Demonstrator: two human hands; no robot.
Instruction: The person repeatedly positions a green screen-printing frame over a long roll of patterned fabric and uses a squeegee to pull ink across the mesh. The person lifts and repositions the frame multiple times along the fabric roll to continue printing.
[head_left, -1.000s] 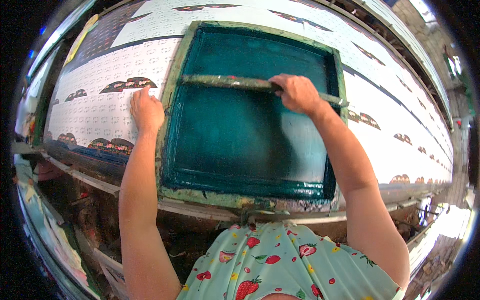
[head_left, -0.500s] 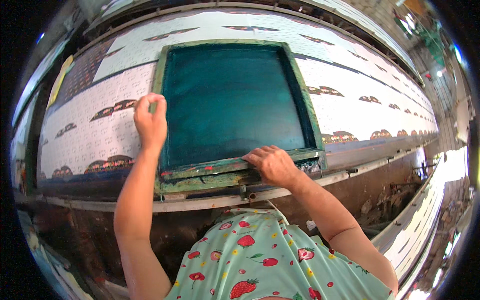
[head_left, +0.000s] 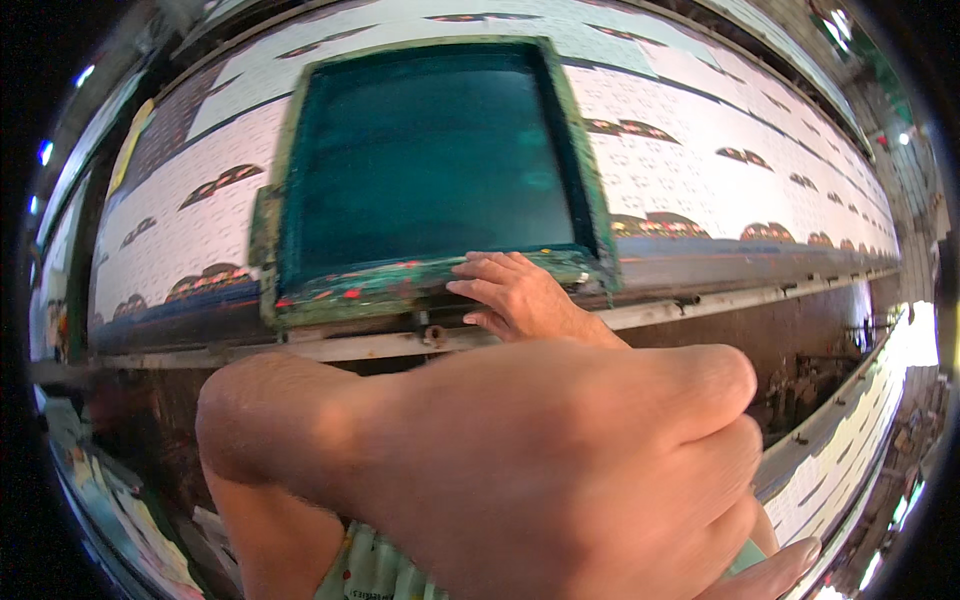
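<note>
A square green-rimmed screen frame (head_left: 593, 180) with a dark teal inner surface (head_left: 420, 160) lies on the long printing table. Along its near side runs a paint-streaked bar (head_left: 370, 282), with red marks. My right hand (head_left: 515, 300) rests at this bar, fingers apart and stretched over it. My left hand (head_left: 560, 460) is very large and blurred just below the camera, crossing rightward in front of my body and hiding my right forearm. Its fingers are bent, and its palm side is hidden.
Printed white sheets (head_left: 690, 190) with dark floral arches cover the table on both sides. A metal rail (head_left: 650, 310) runs along the near edge. Further pale sheets (head_left: 820, 460) lie at the lower right, and another long structure (head_left: 70, 200) stands at the far left.
The squeegee bar moved from mid-screen to the near edge, and my right hand with it. My left hand has left the frame's left side and swung up close to the camera, toward the right.
</note>
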